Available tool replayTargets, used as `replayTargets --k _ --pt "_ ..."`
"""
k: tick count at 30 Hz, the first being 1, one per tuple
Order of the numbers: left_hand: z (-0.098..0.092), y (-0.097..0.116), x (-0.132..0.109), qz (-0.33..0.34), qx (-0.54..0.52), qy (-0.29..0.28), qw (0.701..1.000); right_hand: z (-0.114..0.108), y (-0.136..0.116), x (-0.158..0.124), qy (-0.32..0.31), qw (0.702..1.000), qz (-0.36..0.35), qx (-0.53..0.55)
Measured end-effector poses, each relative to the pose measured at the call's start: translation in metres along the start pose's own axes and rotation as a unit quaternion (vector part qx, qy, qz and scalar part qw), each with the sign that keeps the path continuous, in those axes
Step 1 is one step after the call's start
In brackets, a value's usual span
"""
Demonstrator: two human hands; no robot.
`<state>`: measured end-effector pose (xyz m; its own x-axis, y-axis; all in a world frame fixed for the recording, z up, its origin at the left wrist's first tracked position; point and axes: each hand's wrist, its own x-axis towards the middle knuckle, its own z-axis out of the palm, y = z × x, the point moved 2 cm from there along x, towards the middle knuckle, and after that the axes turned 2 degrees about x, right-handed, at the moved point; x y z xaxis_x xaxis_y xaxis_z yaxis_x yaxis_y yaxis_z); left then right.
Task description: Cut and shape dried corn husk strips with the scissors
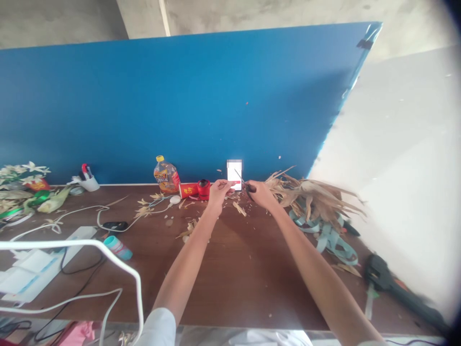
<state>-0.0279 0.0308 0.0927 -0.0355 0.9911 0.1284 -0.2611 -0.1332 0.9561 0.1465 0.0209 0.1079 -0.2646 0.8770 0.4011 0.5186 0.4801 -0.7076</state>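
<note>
Both my arms stretch forward over the brown table [248, 269]. My right hand [260, 193] grips dark-handled scissors [248, 186], whose blades point up and left. Just to the left of it, my left hand [219, 193] is closed in a pinch; what it holds, if anything, is too small to make out. A lit phone screen [234, 179] stands upright behind the hands, against the blue panel [201, 105]. Small pale scraps and a dry husk piece [239, 208] lie below the hands.
Right of my right hand is a heap of dry corn husks [317, 199] with pale blue ribbon [333, 240]; a glue gun [382, 274] lies beyond. To the left are a bottle [166, 175], a red can [188, 190], cables, a power strip [77, 240] and a white metal frame [139, 288].
</note>
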Motion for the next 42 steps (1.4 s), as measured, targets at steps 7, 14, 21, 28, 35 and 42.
replayTargets --k 7,14,21,28,35,42 --pt "0.006 -0.01 -0.003 0.012 0.067 -0.013 0.998 0.013 0.001 0.004 0.067 0.993 0.001 0.095" --pt "0.01 -0.014 -0.004 -0.02 0.078 -0.06 0.995 0.013 0.005 0.005 0.069 0.99 -0.011 0.124" --pt "0.01 -0.018 -0.003 -0.046 0.102 -0.048 0.993 0.013 0.006 0.004 0.108 0.994 -0.015 0.017" --pt "0.013 -0.019 -0.004 -0.066 0.151 -0.084 0.983 0.011 0.001 0.003 0.137 0.99 -0.013 -0.044" --pt "0.017 -0.019 -0.013 -0.121 0.197 -0.174 0.957 0.014 0.005 0.005 0.107 0.993 -0.017 -0.043" --pt "0.011 -0.015 -0.012 -0.14 0.188 -0.201 0.951 0.012 0.002 0.004 0.092 0.992 -0.021 -0.086"
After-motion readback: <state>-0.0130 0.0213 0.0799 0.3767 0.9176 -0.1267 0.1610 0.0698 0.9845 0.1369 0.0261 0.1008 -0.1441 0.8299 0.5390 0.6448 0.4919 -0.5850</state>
